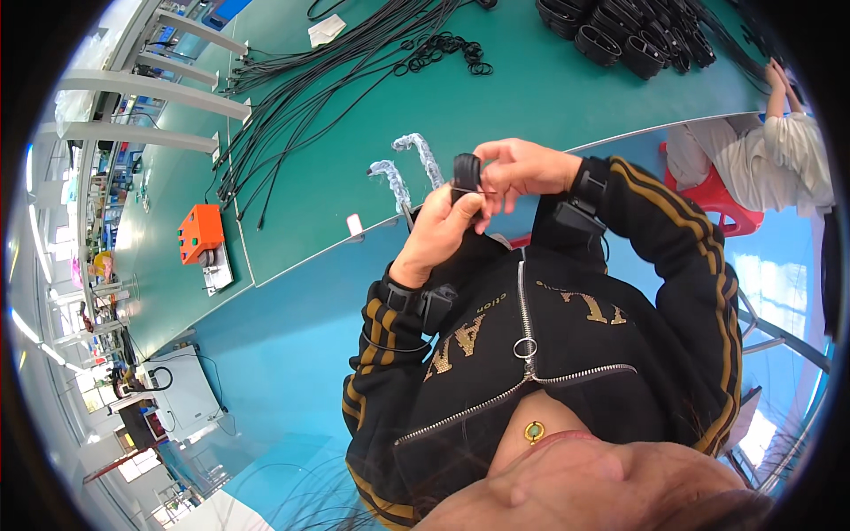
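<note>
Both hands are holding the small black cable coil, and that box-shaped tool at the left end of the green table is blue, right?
Not quite: in the head view the box-shaped tool is orange, not blue. The left hand and right hand do hold the small black cable coil, above the green table.

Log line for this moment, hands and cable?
left hand: grips coiled black cable | right hand: pinches thin tie at coil | green table: loose cables beyond

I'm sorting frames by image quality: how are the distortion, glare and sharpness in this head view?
Head view: strong fisheye, so the green table edge bows and a black ring frames the picture; bright window glare washes out the left rim and the lower right; the left hand and right hand around the small black coiled cable are fairly sharp; loose hair at the bottom edge is blurred.
</note>
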